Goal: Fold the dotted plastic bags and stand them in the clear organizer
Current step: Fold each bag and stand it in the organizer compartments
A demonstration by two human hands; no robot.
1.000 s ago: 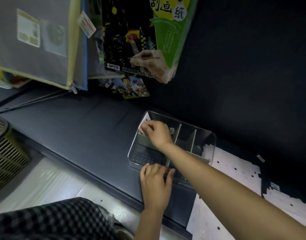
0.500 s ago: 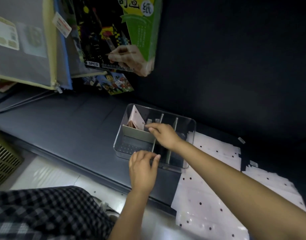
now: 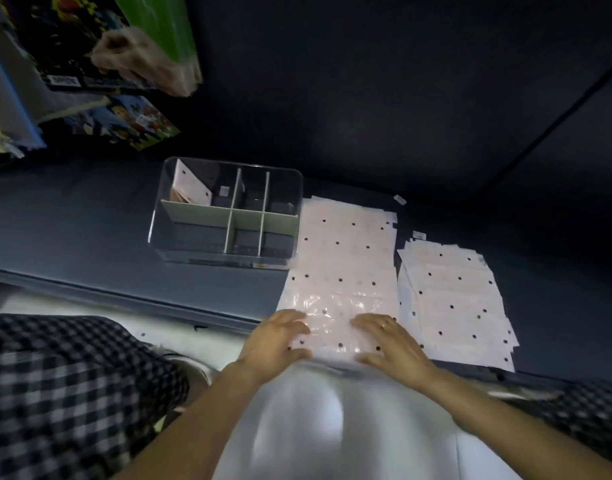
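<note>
Head: dotted bag (image 3: pixel 342 258) seemingly under hands (image 3: pixel 335 339).

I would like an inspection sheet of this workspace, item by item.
Surface: dark blue padded ledge.
Job's things: clear plastic divided organizer holds one folded pink dotted bag in its far left compartment; flat pink dotted bag beside it; stack of dotted bags further right.
Clutter: small white labels.
Grips: left hand and right hand rest flat on the bag's near end.
Cables: nothing seen.
Surroundings: colourful packages, checkered cloth.
</note>
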